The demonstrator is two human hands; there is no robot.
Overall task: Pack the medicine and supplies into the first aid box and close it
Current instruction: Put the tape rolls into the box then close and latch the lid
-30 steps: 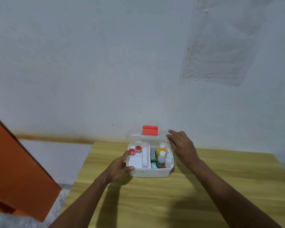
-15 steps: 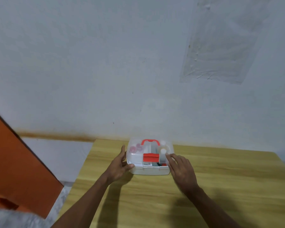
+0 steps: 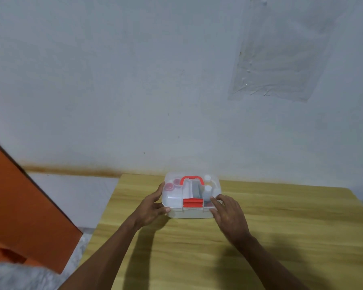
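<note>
The white first aid box (image 3: 189, 213) stands at the far edge of the wooden table (image 3: 281, 237) with its clear lid (image 3: 172, 197) down. A red handle (image 3: 191, 179) lies on the lid and a red latch (image 3: 192, 202) sits at the front. Red-capped jars (image 3: 172, 185) and white bottles (image 3: 208, 190) show through the lid. My left hand (image 3: 152, 208) grips the box's left front corner. My right hand (image 3: 228, 214) rests with spread fingers on the lid's right front corner.
A grey-white wall (image 3: 176, 80) rises right behind the table. An orange panel (image 3: 19, 206) leans at the left, beyond the table's left edge, with tiled floor (image 3: 76, 197) below. Bare tabletop extends to the right and towards me.
The lid stood upright a second ago with my right hand at its top; it has swung down onto the box. My right hand followed it to the front right corner. The left hand stayed.
</note>
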